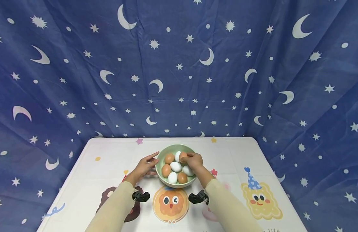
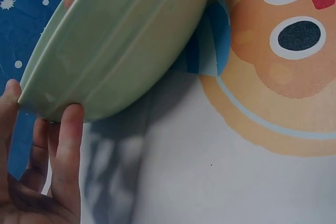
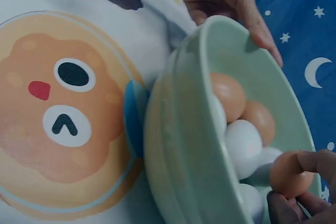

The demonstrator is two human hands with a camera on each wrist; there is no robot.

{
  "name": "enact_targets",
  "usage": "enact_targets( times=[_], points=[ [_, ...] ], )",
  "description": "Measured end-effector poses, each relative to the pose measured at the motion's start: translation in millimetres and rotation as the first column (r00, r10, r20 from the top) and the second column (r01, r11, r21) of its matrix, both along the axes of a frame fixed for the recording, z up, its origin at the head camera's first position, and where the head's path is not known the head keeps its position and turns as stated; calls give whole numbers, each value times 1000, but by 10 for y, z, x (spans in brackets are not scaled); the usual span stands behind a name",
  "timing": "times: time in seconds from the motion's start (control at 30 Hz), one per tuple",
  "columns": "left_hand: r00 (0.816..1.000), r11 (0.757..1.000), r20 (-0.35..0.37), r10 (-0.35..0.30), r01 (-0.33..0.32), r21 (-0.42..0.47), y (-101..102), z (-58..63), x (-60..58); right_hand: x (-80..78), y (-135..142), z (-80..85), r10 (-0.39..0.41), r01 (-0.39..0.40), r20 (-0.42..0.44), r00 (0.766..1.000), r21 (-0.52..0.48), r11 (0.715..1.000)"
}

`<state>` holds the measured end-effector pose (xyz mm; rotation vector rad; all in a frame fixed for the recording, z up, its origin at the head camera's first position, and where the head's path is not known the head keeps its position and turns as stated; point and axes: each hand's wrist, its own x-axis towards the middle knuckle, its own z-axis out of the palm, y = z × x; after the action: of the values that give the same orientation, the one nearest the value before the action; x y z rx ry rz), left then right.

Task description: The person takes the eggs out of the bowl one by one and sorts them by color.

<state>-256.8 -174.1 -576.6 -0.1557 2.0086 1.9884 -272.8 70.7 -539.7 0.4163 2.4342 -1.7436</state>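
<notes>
A pale green bowl (image 1: 176, 186) stands on the table with several brown and white eggs inside. At its left side, my left hand (image 1: 145, 167) holds the bowl, one digit at the rim and other fingertips against the outer wall (image 2: 115, 72). My right hand (image 1: 194, 161) reaches over the right rim and pinches a brown egg (image 3: 290, 176) between thumb and fingers, within the bowl. Beside that egg lies a white egg (image 1: 177, 157), partly hidden behind it. Another white egg (image 1: 176, 166) sits in the middle, and a brown egg (image 1: 182, 178) lies nearest me.
A white tablecloth with printed cartoon figures covers the table (image 1: 91, 167). The round printed face (image 1: 171, 204) lies just in front of the bowl. Behind the table's far edge hangs a blue curtain (image 1: 179, 96) with moons and stars.
</notes>
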Motion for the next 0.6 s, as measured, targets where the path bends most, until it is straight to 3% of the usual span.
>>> enact_targets(
  times=[0.2, 0.6],
  points=[
    [1000, 1000, 9, 0, 0, -16, 6, 17, -6, -35, 97, 62, 35, -20, 68, 997, -209, 978],
    [1000, 1000, 15, -8, 8, -19, 0, 4, -19, -184, 484, 274, 104, -64, 105, 989, -323, 944]
  ],
)
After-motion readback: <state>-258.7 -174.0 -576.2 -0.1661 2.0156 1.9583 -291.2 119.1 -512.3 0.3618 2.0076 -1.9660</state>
